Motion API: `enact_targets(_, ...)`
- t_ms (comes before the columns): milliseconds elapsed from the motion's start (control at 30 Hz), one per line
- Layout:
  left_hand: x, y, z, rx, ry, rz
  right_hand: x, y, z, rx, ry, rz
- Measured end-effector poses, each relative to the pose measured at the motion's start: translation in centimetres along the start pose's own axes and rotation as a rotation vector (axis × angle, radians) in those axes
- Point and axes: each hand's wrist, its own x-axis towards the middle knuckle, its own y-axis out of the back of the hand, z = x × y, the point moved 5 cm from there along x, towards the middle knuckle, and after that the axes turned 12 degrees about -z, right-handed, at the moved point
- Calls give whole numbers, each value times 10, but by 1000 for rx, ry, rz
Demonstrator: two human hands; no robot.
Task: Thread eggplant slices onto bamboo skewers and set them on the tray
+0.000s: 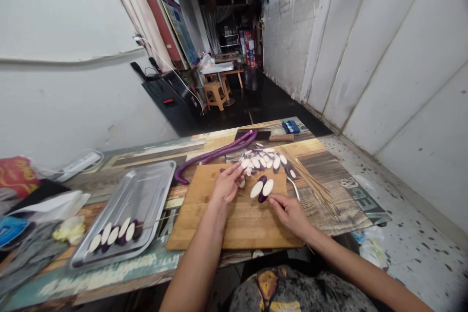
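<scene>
My left hand (227, 183) reaches over the wooden cutting board (234, 219), its fingertips closed on an eggplant slice at the edge of a pile of white, purple-skinned slices (261, 161). My right hand (288, 212) pinches the near end of a thin skewer that carries two slices (262, 188) lying on the board. A metal tray (146, 190) to the left holds one finished skewer of several slices (113, 234).
Long whole purple eggplants (219, 152) lie behind the board. A bundle of bamboo skewers (314, 180) and a knife (292, 183) lie to the right. Cloths and bags crowd the table's left end. A blue box (290, 126) sits at the far edge.
</scene>
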Motion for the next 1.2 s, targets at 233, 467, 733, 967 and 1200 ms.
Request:
enact_targets(233, 0, -2, -1, -19, 12, 5, 1, -1, 2, -2, -17, -2)
enact_targets(467, -1, -2, -1, -30, 15, 19, 1, -2, 5, -7, -10, -7)
enact_targets(733, -2, -4, 0, -28, 55, 15, 2, -2, 6, -7, -2, 2)
enact_targets(967, 0, -2, -3, -24, 65, -15, 1, 0, 2, -10, -3, -3)
enact_targets(1200, 0, -5, -5, -16, 106, -57, 1, -1, 2, -14, -7, 1)
